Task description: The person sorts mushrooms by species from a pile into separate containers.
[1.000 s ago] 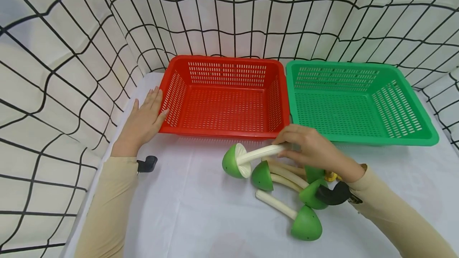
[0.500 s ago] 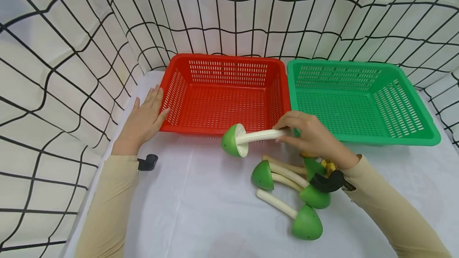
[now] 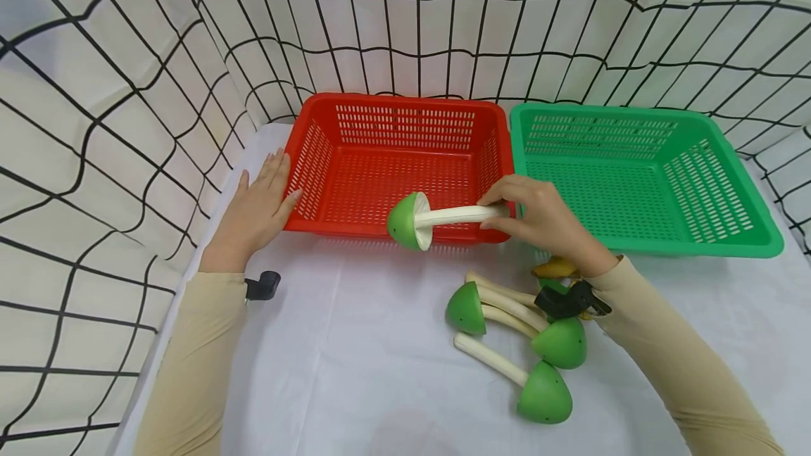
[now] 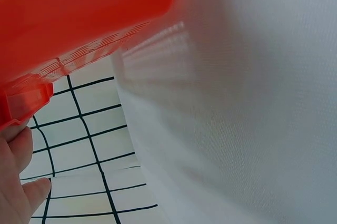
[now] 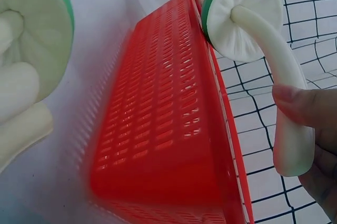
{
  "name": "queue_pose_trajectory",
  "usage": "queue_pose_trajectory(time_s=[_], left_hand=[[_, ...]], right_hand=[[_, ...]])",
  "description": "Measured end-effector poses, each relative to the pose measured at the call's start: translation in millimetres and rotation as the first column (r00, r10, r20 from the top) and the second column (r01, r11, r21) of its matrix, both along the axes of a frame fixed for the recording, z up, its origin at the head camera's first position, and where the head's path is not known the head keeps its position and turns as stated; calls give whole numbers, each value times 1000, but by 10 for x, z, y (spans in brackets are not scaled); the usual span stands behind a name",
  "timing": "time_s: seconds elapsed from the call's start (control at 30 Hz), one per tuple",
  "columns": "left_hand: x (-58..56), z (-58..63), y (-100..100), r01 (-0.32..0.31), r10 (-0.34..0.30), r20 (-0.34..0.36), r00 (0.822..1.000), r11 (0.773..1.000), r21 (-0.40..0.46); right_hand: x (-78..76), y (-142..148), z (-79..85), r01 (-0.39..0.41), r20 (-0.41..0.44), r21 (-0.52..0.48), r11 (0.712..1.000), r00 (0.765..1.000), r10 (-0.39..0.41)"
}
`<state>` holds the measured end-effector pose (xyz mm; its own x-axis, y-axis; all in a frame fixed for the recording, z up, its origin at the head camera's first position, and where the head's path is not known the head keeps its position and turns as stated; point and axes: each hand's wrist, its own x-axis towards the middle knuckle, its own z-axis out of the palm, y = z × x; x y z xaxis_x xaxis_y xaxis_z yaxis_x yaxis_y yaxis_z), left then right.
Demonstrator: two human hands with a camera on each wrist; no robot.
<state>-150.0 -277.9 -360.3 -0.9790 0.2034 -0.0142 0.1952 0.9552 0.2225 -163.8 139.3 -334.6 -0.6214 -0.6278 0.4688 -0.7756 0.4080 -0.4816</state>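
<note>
My right hand pinches the white stem of a toy mushroom between thumb and fingers, its green cap pointing left. In the head view the mushroom overlaps the front rim of the red basket. The right wrist view shows the held mushroom level with the basket's rim, cap underside and curved stem in sight. My left hand lies with straight fingers against the left side of the red basket. Several more green-capped mushrooms lie in a loose pile on the white cloth below my right forearm.
A green basket stands right beside the red one. Something yellow, like a banana, shows partly under my right wrist. White walls with a black grid net enclose the back and left of the table.
My right hand has lifted the mushroom away from the pile, forward and slightly left, up to the red basket's front rim. The left hand has stayed against the basket.
</note>
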Motion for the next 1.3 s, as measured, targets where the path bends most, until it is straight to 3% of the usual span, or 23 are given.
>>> queue_pose_trajectory(time_s=[0.33, 0.73, 0.9, 1.13, 1.3], left_hand=[[7, 5, 8, -5, 5, 1, 1000, 1000, -3], [4, 1, 8, 0, 0, -5, 1000, 1000, 3], [4, 4, 8, 0, 0, -7, 1000, 1000, 5], [2, 6, 7, -4, 4, -5, 1000, 1000, 2], [0, 5, 5, -4, 4, -4, 1000, 1000, 4]], right_hand=[[-124, -137, -34, 99, 92, -32, 995, 991, -96], [-368, -186, -165, 218, 212, -23, 976, 955, -208], [-398, -233, -210, 211, 243, 16, 977, 947, -208], [-401, -345, -222, 148, 220, 52, 988, 963, -156], [-386, -412, -206, 134, 269, 75, 988, 951, -150]])
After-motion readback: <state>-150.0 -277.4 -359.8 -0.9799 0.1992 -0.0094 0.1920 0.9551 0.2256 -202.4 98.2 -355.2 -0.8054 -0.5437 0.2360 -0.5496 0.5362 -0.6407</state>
